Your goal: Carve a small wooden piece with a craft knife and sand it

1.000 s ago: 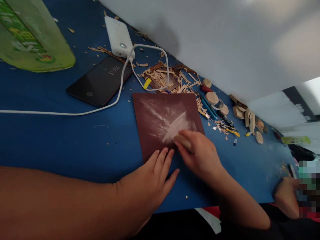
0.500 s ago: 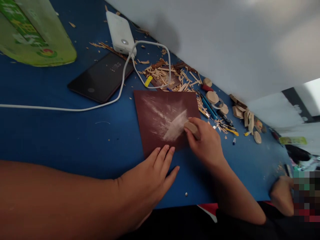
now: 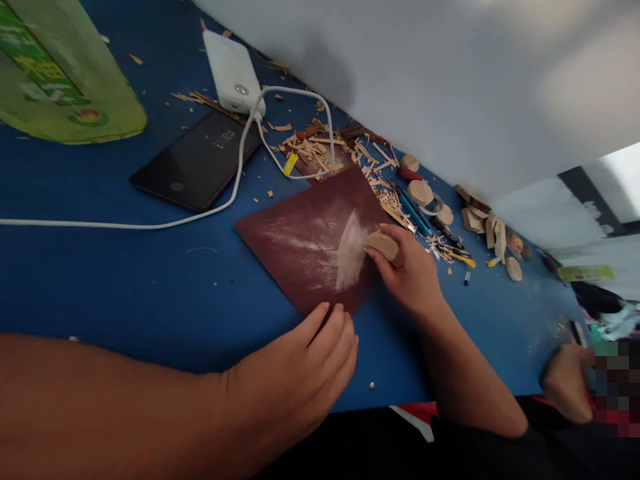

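Note:
A dark reddish-brown sheet of sandpaper (image 3: 295, 233) lies on the blue table, with a pale fan of wood dust across its middle. My right hand (image 3: 413, 273) is closed around a small, thick wooden piece (image 3: 383, 247) with a rounded edge, at the sheet's right side. The piece is partly covered by my fingers. My left hand (image 3: 320, 353) is open, its fingers stretched forward and slightly bent. Their tips touch the sheet's near corner, and the thumb is hidden.
A black phone (image 3: 195, 163), a white power bank (image 3: 233, 70) and its cable (image 3: 243, 153) lie at the back left, beside a green-labelled pouch (image 3: 75, 87). Wood shavings (image 3: 320, 153), pens (image 3: 415, 210) and wooden blocks (image 3: 483, 217) line the wall. Another person's arm (image 3: 567, 383) is at far right.
The sandpaper has turned clockwise on the table, so a corner now points toward me. My left fingers have drawn together and bent a little. My right hand still holds the wooden piece.

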Demonstrator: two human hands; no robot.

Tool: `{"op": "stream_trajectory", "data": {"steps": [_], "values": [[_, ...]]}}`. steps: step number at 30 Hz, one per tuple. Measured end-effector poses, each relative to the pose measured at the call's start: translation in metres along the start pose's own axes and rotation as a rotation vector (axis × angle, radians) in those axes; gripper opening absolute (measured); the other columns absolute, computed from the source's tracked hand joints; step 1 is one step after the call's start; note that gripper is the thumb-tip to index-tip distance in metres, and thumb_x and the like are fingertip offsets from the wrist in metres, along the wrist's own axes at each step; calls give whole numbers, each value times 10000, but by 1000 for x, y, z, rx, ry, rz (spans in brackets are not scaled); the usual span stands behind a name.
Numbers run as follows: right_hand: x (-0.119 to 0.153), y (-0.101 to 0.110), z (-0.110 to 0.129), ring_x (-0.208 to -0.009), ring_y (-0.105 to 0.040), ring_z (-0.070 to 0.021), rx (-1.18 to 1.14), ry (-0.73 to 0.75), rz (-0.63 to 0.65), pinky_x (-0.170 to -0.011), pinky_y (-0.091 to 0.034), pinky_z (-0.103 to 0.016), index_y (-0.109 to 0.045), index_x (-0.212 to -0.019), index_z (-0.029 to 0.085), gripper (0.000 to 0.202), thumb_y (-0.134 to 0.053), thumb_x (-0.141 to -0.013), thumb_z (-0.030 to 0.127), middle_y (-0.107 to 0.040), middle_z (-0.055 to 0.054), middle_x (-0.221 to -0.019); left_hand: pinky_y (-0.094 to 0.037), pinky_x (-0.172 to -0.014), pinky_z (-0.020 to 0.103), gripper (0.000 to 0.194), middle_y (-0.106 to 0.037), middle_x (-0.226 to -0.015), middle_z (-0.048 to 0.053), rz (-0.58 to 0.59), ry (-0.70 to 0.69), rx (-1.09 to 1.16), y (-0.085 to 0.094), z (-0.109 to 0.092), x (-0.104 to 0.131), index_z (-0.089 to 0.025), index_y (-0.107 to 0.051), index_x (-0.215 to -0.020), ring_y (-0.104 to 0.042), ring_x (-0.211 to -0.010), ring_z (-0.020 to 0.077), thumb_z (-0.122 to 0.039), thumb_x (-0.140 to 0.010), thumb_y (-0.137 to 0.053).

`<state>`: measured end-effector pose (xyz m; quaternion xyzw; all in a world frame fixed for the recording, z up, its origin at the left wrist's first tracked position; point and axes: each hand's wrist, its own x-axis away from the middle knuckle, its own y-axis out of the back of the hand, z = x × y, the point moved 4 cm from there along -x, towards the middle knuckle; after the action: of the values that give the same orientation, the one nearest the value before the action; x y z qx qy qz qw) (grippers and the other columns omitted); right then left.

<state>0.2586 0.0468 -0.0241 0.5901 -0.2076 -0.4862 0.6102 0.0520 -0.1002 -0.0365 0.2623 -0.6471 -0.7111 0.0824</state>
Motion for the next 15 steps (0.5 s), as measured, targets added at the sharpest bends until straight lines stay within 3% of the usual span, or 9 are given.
{"op": "stream_trajectory", "data": {"steps": [3, 8, 12, 15], "values": [[-2, -4, -1, -1268, -729, -281, -2, 5, -11, -1061, -597, -458, -601, -1459, 240, 429, -662, -1057, 378, -738, -129, -1413, -468, -1134, 546, 546, -726, -1451, 229, 1, 40, -42, -1, -5, 1, -104, -651, -1459, -713, -1300, 388, -384, -1036, -450], [-4, -4, 3, -1249, -738, -285, -15, 8, -44, -1062, -601, -476, -609, -1437, 253, 392, -634, -1063, 370, -743, -125, -1404, -432, -1178, 501, 547, -661, -1544, 230, 6, 29, -6, -6, -6, 0, -133, -638, -1482, -663, -1406, 369, -412, -1039, -480], [10, 14, 24, -1177, -771, -284, -80, -35, -62, -998, -636, -452, -614, -1408, 272, 408, -684, -1018, 371, -764, -114, -1356, -403, -1224, 538, 575, -660, -1544, 237, -17, 38, 18, -8, -5, -1, -114, -641, -1482, -638, -1437, 387, -431, -1020, -514], [24, 18, 48, -1098, -799, -260, -120, -18, 57, -933, -656, -399, -613, -1394, 280, 404, -699, -1006, 350, -791, -86, -1297, -413, -1223, 548, 587, -636, -1566, 247, -10, 74, 24, -10, -6, 1, -102, -637, -1485, -630, -1445, 402, -428, -1008, -534]]}}
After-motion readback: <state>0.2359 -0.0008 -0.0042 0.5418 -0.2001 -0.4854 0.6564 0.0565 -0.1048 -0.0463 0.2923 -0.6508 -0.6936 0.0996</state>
